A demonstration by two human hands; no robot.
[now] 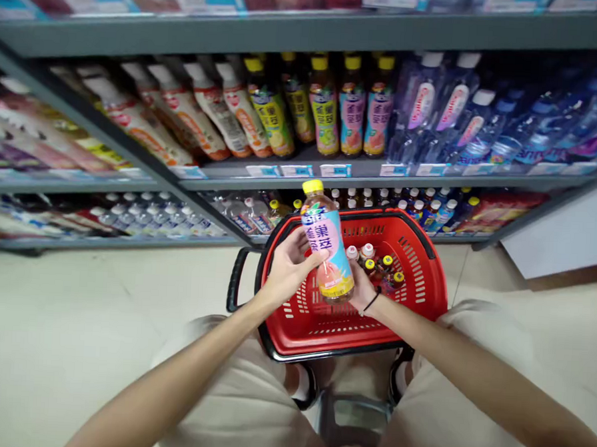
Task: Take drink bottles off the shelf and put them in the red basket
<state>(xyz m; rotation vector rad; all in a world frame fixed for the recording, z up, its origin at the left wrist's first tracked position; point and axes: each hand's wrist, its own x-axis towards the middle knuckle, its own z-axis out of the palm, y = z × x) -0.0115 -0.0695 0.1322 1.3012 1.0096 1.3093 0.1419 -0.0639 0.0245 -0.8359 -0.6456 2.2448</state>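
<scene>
Both my hands hold one bottled drink with a yellow cap and a pink and blue label, tilted over the red shopping basket. My left hand wraps round its left side, the thumb across the label. Against the bottle's lower right side rests my right hand, its fingers partly hidden behind the bottle; a dark band circles that wrist. Inside the basket, several small bottles with white or yellow caps stand or lean beyond my right hand.
A grey shelf ahead carries several bottles with yellow caps, white-capped orange-label bottles and clear water bottles. More bottles fill the lower shelf. The basket's black handle sticks out left. A grey stool shows between my legs.
</scene>
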